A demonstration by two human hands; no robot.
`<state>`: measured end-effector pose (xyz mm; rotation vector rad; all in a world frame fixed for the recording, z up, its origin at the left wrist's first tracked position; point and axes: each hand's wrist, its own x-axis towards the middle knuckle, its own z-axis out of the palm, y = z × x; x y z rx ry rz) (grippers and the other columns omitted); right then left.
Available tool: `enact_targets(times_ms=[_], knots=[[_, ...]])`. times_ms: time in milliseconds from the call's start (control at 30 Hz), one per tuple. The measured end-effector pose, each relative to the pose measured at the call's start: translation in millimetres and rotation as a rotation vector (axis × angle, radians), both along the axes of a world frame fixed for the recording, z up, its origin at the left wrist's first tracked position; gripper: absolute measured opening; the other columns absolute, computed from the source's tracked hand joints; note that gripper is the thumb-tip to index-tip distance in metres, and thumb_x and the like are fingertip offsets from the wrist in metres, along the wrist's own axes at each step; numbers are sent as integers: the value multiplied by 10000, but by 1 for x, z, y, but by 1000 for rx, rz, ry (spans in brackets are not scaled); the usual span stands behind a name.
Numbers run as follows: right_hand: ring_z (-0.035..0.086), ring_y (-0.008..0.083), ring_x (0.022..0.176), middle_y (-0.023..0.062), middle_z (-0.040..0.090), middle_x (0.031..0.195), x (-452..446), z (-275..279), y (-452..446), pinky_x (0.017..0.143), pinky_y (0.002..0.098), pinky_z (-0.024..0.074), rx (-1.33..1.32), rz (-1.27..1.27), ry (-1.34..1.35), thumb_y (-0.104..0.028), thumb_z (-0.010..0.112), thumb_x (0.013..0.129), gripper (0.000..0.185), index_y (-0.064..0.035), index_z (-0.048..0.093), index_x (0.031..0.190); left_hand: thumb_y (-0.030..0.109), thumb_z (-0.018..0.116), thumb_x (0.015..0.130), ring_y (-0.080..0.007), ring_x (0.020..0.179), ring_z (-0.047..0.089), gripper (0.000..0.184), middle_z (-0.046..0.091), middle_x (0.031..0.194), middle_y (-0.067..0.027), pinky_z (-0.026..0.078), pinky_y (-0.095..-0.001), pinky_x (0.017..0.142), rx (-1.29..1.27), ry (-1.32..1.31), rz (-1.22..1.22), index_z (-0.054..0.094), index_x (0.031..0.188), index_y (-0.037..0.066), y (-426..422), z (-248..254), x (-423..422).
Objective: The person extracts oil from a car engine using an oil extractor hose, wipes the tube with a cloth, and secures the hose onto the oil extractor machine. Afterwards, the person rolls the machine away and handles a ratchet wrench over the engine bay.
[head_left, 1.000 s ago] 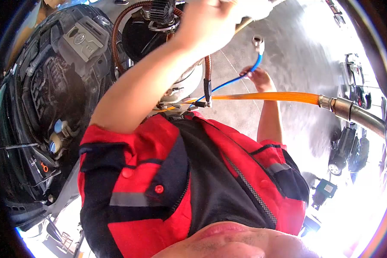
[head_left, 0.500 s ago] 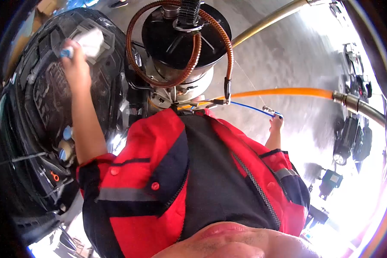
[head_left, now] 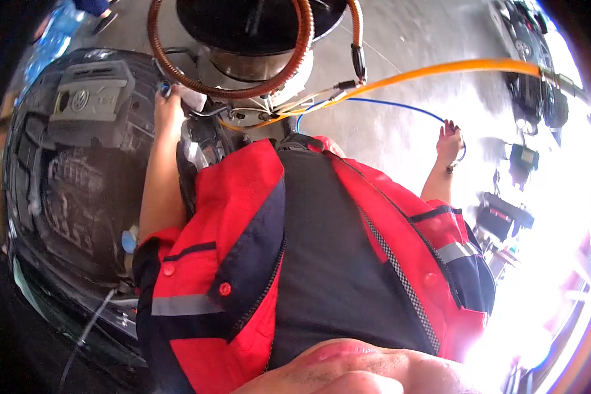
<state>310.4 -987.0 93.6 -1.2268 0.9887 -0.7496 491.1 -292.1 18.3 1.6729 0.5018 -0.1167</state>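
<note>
My left hand (head_left: 169, 108) is closed around something white (head_left: 192, 98) with a blue round part (head_left: 165, 87) at the thumb side. Its kind I cannot make out. This hand is at the engine bay's edge, close to the brown ribbed hose (head_left: 243, 94) of a machine with a black round top (head_left: 249, 29). Out to the right, my right hand (head_left: 448, 143) is closed on a thin blue hose (head_left: 391, 105) running from the machine. A small metal fitting (head_left: 450, 169) hangs near its wrist.
An open engine bay with a VW-marked engine cover (head_left: 85, 98) lies left. A blue-capped container (head_left: 129, 243) is inside it. A thick orange hose (head_left: 440, 68) crosses above the right hand. Vehicles (head_left: 528, 59) and equipment stand right. A person's foot (head_left: 104, 23) shows upper left.
My left hand has moved right, from over the engine cover to the bay's edge, still with the white thing. My right hand has lifted up and right with the blue hose. The view has shifted.
</note>
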Motion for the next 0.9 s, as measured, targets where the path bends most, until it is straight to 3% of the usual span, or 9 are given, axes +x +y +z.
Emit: enact_targets(times_ms=[100,233,267,300,333,500,567,700,900], knots=[[482,330,1357,232,399,1523,-51,27,-10,1132,435,402,-269,184,68,-239,380,1076,545,98,265,1489,303,602,1012,-230,1111,597,462,601,1239,-153,466,-343,972,-279,0,-124,514,1289,-57,9,-11,7],[412,323,1415,210,361,1554,-69,77,16,1162,428,367,-209,108,5,-223,363,1075,499,55,294,1483,288,588,1026,-243,1149,587,504,565,1284,-162,472,-383,984,-293,30,-54,429,1363,-52,-10,17,-3],[378,309,1440,156,350,1579,-69,81,17,1172,436,332,-447,319,361,-264,341,1083,495,23,310,1486,290,587,1026,-245,1153,584,512,557,1298,-168,468,-384,989,-289,35,-64,424,1370,-54,-10,16,-4],[403,298,1427,111,385,1573,-52,90,39,1169,443,301,-99,196,55,-296,307,1090,485,-9,358,1479,292,587,1027,-246,1158,580,521,549,1311,-173,464,-384,995,-285,37,-73,419,1376,-56,-10,16,-5],[422,247,1405,42,482,1518,-49,73,24,1125,413,241,-38,288,15,-384,463,1062,349,-171,557,1322,292,587,1027,-245,1175,568,529,543,1324,-174,450,-374,1007,-244,70,-64,414,1381,-59,-12,20,-7],[493,257,1357,138,545,1449,44,27,71,1138,419,369,27,762,-122,-362,423,1075,473,-64,462,1439,227,583,1015,-238,1083,600,428,603,1230,-155,471,-354,964,-249,-53,-156,468,1306,-65,6,-50,-7],[586,248,1259,155,621,1350,86,10,88,1129,419,408,168,1049,-271,-329,413,1085,440,-22,525,1380,211,578,1018,-247,1086,602,420,603,1223,-165,493,-362,939,-134,30,-124,456,1305,-70,-4,-26,-14],[680,271,1082,186,686,1128,137,34,187,977,389,550,-56,901,11,-348,412,1087,426,20,592,1205,173,525,1038,-275,1032,631,335,585,1206,-163,591,-435,815,-285,52,-148,439,1280,-42,-12,-5,-19],[591,246,726,68,563,752,101,45,192,976,471,504,187,773,-100,-542,312,1065,628,29,556,1162,194,535,1023,-306,994,655,399,575,1188,-206,625,-431,737,-223,11,-184,382,1312,-36,-2,-39,-4]])
